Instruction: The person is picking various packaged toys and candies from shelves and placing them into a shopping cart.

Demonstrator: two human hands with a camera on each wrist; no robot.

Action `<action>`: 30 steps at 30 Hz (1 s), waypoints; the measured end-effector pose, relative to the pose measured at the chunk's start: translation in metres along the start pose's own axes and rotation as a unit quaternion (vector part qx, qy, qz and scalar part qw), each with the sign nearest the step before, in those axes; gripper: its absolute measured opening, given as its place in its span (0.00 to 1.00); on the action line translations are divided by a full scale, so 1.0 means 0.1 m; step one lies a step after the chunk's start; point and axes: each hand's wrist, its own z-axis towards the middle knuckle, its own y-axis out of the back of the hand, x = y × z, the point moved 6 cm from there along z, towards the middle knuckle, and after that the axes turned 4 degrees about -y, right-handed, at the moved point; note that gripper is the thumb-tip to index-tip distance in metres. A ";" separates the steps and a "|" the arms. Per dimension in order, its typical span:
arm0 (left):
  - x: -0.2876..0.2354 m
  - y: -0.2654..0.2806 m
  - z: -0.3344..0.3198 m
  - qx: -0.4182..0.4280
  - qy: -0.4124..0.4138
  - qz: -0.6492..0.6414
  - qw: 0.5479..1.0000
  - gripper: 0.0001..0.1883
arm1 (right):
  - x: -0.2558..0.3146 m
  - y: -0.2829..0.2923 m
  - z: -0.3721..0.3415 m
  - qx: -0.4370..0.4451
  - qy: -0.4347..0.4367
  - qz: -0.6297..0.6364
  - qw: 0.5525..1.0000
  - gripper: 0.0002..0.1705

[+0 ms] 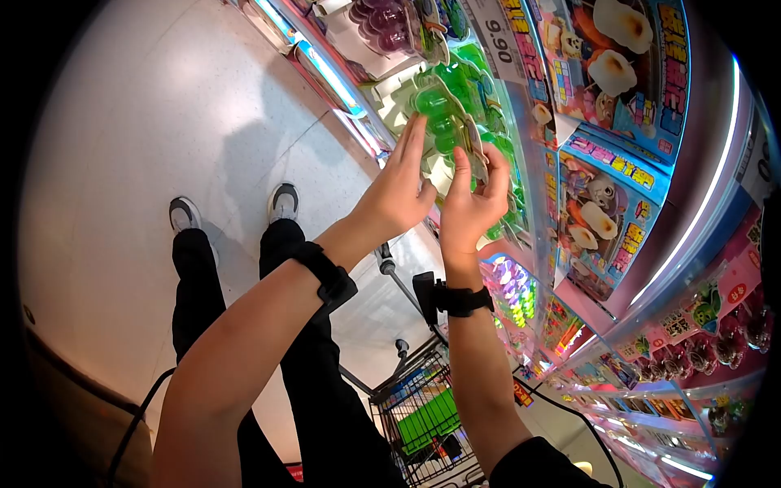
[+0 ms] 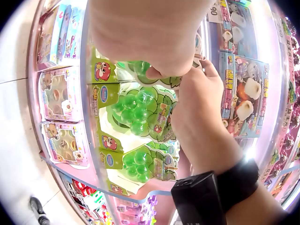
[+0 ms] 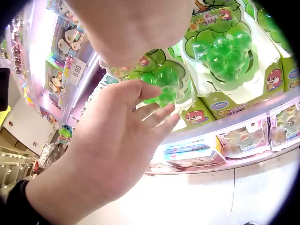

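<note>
A green grape-shaped toy pack [image 1: 446,134] stands tilted at the shelf front in the head view. My right hand [image 1: 476,203] pinches its card edge between thumb and fingers. Against the pack's other side rest the extended fingers of my left hand [image 1: 394,193], its thumb held apart. The left wrist view has my left hand [image 2: 145,42] large at the top, hiding part of the pack [image 2: 140,70], and my right hand [image 2: 199,96] at the card edge. In the right wrist view, my left hand [image 3: 124,129] touches the pack [image 3: 168,80], partly covering it.
More green grape packs [image 2: 136,110] stand in open green cartons. Purple packs [image 1: 386,24] are farther along the shelf. Marshmallow-picture boxes [image 1: 602,211] and a price tag [image 1: 496,41] lie to the right. A wire cart [image 1: 423,407] stands near the person's legs.
</note>
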 end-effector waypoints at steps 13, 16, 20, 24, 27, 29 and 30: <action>-0.01 0.07 -0.06 -0.024 -0.008 -0.014 1.000 0.40 | -0.39 -0.05 0.22 0.083 -0.128 0.081 0.985 0.20; 0.02 0.09 -0.09 -0.033 -0.015 -0.009 0.999 0.40 | -0.36 -0.06 0.22 0.089 -0.117 0.076 0.986 0.19; 0.08 0.11 0.00 -0.053 -0.022 0.002 0.998 0.38 | -0.48 -0.20 0.24 0.067 -0.087 0.096 0.989 0.17; 0.06 0.07 0.08 -0.034 -0.011 0.010 0.999 0.37 | -0.65 -0.26 0.26 0.059 -0.064 0.031 0.996 0.14; 0.08 0.04 0.06 -0.051 -0.014 0.038 0.998 0.37 | -0.66 -0.24 0.22 0.082 -0.087 -0.020 0.993 0.12; 0.10 0.05 0.03 -0.073 -0.030 0.017 0.997 0.38 | -0.51 -0.25 0.22 0.095 -0.079 0.031 0.992 0.11; 0.10 0.07 0.00 -0.077 -0.032 0.021 0.996 0.38 | -0.38 -0.25 0.19 0.091 -0.082 0.026 0.992 0.11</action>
